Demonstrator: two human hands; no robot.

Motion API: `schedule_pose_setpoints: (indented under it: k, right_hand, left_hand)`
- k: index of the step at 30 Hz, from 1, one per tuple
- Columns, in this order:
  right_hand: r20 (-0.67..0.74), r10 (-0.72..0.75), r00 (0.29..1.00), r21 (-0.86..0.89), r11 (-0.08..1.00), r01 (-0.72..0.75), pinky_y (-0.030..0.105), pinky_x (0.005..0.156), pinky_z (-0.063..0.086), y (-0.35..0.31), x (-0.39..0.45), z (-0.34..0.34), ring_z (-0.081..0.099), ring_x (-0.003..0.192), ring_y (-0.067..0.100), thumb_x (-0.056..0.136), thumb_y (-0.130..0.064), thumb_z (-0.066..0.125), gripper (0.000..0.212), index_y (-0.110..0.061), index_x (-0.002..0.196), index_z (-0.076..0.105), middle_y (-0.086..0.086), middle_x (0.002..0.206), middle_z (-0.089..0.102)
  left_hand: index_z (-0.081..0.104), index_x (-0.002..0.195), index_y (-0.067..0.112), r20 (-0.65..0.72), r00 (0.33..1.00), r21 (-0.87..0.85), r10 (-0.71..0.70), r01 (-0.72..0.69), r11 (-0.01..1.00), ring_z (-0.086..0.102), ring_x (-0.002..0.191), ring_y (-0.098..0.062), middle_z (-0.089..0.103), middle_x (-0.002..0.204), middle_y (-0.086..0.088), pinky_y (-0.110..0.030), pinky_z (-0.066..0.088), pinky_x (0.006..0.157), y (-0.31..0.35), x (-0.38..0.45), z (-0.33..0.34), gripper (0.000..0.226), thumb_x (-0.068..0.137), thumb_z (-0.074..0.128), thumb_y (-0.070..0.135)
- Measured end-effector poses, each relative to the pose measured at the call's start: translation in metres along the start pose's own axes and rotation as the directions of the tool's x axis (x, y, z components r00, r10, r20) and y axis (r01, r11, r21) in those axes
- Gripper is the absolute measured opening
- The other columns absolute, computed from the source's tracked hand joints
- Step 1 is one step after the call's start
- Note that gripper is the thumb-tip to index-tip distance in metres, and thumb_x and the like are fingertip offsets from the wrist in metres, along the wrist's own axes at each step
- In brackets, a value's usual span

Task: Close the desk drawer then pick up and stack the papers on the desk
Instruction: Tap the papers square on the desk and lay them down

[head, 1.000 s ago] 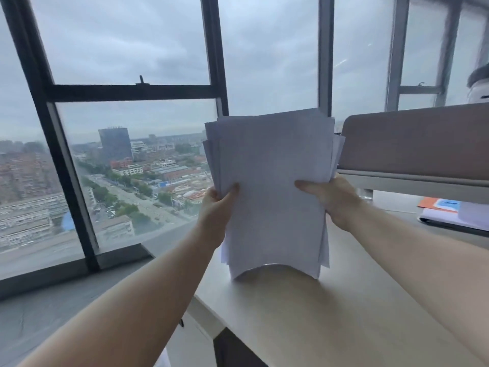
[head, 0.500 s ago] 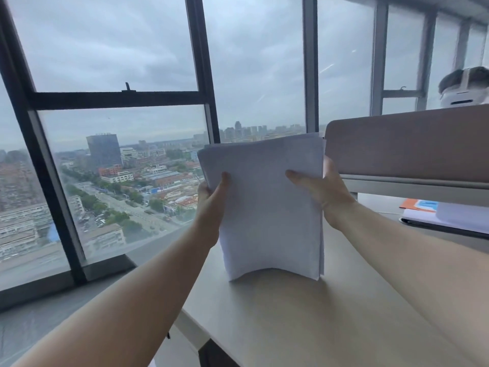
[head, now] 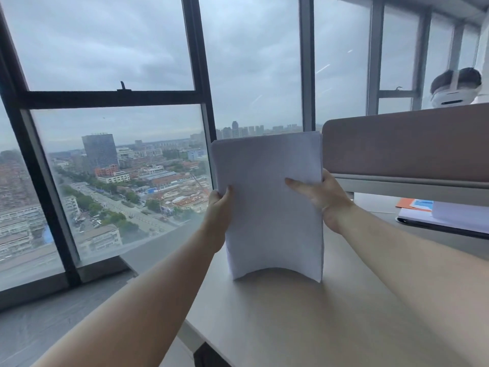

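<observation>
While the drawer is out of view, the papers (head: pixel 270 207) are already gathered into one squared stack, so what is left looks like laying it flat. Left hand (head: pixel 218 207) and right hand (head: pixel 321 200) have fingers clamped on its side edges. It stands upright on the surface (head: pixel 304 321), long axis vertical, bottom edge bowed.

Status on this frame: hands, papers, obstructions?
Both hands, left and right, gripping papers. Papers upright, bottom edge on desk, bowed. Nothing in the way.
</observation>
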State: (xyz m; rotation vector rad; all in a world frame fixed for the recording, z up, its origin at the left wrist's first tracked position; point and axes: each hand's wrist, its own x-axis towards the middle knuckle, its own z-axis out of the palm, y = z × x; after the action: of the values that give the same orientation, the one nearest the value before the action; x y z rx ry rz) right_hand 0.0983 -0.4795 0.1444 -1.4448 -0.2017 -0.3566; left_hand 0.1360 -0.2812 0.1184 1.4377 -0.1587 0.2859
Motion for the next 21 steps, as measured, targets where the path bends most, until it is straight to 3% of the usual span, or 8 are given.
schedule_pose_setpoints:
  k: [4,8,14,18,21]
  right_hand:
    - [0.017,0.079,0.997,-0.039,0.996,-0.078,0.038,0.09,0.055,0.02,-0.003,-0.009,0.07,0.098,0.026,0.071,-0.008,0.079,0.051,-0.007,0.119,0.063,0.009,0.109,0.073]
    - [0.055,0.181,0.982,-0.083,0.981,-0.176,0.039,0.097,0.051,0.028,-0.002,-0.008,0.067,0.106,0.028,0.075,-0.007,0.076,0.048,-0.005,0.121,0.063,0.012,0.115,0.071]
    - [0.0,0.209,0.978,-0.149,0.967,-0.206,0.037,0.098,0.049,0.038,0.0,-0.007,0.065,0.098,0.024,0.073,-0.008,0.078,0.044,-0.008,0.116,0.065,0.007,0.105,0.07]
    - [0.025,0.266,0.964,-0.195,0.947,-0.257,0.039,0.096,0.051,0.053,-0.004,-0.011,0.067,0.102,0.026,0.074,-0.012,0.078,0.041,-0.012,0.113,0.066,0.007,0.108,0.072]
    - [-0.01,0.244,0.97,-0.209,0.948,-0.241,0.029,0.08,0.05,0.062,-0.009,-0.014,0.064,0.091,0.022,0.082,-0.013,0.071,0.025,-0.016,0.105,0.065,0.005,0.098,0.069]
  left_hand:
    - [0.043,0.123,0.014,0.023,0.985,0.083,-0.172,0.169,0.982,0.056,0.098,-0.023,0.058,0.116,-0.01,-0.043,0.047,0.095,-0.023,0.001,-0.004,0.035,0.095,0.043,0.035]
    - [0.038,0.131,0.014,0.059,0.98,0.123,-0.192,0.184,0.975,0.054,0.1,-0.022,0.055,0.117,-0.006,-0.035,0.045,0.078,-0.034,-0.001,-0.004,0.038,0.098,0.038,0.033]
    - [0.038,0.131,0.012,0.073,0.986,0.221,-0.152,0.133,0.966,0.056,0.109,-0.025,0.056,0.125,-0.009,-0.046,0.044,0.105,-0.038,-0.003,-0.004,0.039,0.097,0.039,0.032]
    - [0.04,0.117,0.017,0.05,0.978,0.285,-0.201,0.179,0.942,0.057,0.111,-0.029,0.056,0.12,-0.011,-0.049,0.044,0.101,-0.049,-0.006,-0.003,0.025,0.097,0.039,0.033]
    - [0.042,0.109,0.018,0.021,0.976,0.303,-0.219,0.202,0.931,0.056,0.111,-0.031,0.056,0.119,-0.014,-0.048,0.044,0.099,-0.061,-0.006,-0.002,0.02,0.097,0.038,0.034]
